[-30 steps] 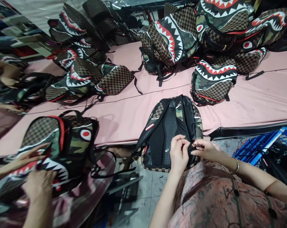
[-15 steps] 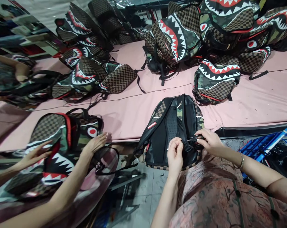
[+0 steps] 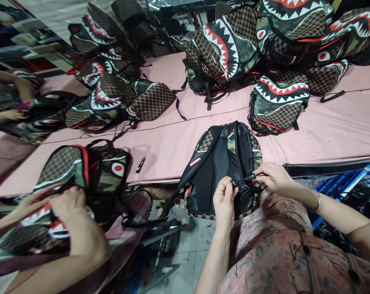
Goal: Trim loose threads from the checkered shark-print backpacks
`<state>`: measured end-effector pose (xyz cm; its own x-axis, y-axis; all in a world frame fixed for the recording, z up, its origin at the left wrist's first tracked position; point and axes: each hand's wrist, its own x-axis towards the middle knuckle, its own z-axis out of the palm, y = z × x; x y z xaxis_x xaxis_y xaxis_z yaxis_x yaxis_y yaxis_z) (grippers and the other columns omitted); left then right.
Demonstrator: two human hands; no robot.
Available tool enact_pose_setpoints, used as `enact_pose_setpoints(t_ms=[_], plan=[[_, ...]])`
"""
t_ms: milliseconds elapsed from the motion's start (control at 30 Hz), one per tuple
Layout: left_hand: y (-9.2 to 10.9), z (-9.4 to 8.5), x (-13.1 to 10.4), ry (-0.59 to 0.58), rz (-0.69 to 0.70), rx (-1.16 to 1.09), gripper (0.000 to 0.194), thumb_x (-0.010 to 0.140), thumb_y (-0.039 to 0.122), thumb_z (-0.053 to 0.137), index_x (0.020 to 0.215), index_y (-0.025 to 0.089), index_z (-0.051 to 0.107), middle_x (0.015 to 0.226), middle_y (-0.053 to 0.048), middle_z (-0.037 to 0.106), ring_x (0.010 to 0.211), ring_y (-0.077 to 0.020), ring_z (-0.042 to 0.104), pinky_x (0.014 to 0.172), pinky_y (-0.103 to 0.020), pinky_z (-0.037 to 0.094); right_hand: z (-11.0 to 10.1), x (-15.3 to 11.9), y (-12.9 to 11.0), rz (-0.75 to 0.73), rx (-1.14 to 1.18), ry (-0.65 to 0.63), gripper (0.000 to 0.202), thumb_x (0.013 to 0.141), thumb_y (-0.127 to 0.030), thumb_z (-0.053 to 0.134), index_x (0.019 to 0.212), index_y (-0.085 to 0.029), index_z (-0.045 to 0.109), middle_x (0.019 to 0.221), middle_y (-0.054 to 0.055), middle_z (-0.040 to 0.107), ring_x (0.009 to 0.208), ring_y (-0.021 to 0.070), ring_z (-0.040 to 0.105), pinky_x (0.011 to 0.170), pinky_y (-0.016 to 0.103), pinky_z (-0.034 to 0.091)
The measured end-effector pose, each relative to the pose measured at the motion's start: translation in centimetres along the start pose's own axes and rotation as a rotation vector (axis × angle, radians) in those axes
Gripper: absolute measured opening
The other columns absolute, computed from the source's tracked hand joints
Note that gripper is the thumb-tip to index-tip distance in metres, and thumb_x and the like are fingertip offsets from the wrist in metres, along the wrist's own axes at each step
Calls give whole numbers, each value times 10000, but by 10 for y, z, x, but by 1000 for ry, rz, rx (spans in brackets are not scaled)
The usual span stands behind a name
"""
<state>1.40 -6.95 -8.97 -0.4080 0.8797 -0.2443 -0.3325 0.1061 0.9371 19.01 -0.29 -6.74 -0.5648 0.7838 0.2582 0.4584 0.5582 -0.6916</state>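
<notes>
A backpack (image 3: pixel 208 171) with brown checks and camouflage straps lies back side up, partly on the pink table and over its near edge towards me. My left hand (image 3: pixel 225 199) is closed in a pinch above the lower strap end; what the fingertips hold is too small to make out. My right hand (image 3: pixel 274 176) is closed around small dark thread snips (image 3: pixel 252 177), their blades pointing left at the backpack's shoulder strap (image 3: pixel 234 163), towards my left fingertips. The snips' handles are mostly hidden by my fingers.
To my left a co-worker's hands (image 3: pixel 70 204) work on another shark-mouth backpack (image 3: pixel 114 169). Dark snips (image 3: pixel 140 164) lie beside it on the pink table (image 3: pixel 160 143). More backpacks (image 3: pixel 279 104) are piled at the back. A blue crate (image 3: pixel 341 188) stands at my right.
My hands stay at the strap, with the right hand and snips shifted slightly. The co-worker's right hand has moved left onto their backpack, and snips now show on the table where it was.
</notes>
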Motion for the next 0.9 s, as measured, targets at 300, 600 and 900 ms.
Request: enact_pose_setpoints(t_ms=[300, 600, 900], plan=[[21, -2, 23, -164, -141, 79, 418, 693, 549, 570, 588, 148, 516, 651, 13, 514, 546, -82, 506, 518, -218, 479, 66, -29, 10, 120, 97, 35, 200, 692, -338, 673, 772, -172, 598, 696, 20, 610, 651, 150, 558, 590, 252, 414], [13, 0, 51, -282, -80, 798, 392, 629, 538, 613, 477, 190, 513, 409, -3, 540, 432, -155, 548, 452, -236, 389, 65, -27, -3, 63, -485, 43, 62, 691, -122, 535, 674, -179, 521, 660, 45, 576, 657, 177, 529, 597, 274, 351], [-4, 11, 40, -185, -344, -255, 238, 684, 332, 668, 697, 100, 617, 630, -63, 663, 594, -157, 642, 519, -226, 484, 51, -36, 1, 137, 167, 25, 328, 809, -269, 524, 1114, -171, 450, 976, 73, 604, 838, 172, 576, 703, 277, 447]])
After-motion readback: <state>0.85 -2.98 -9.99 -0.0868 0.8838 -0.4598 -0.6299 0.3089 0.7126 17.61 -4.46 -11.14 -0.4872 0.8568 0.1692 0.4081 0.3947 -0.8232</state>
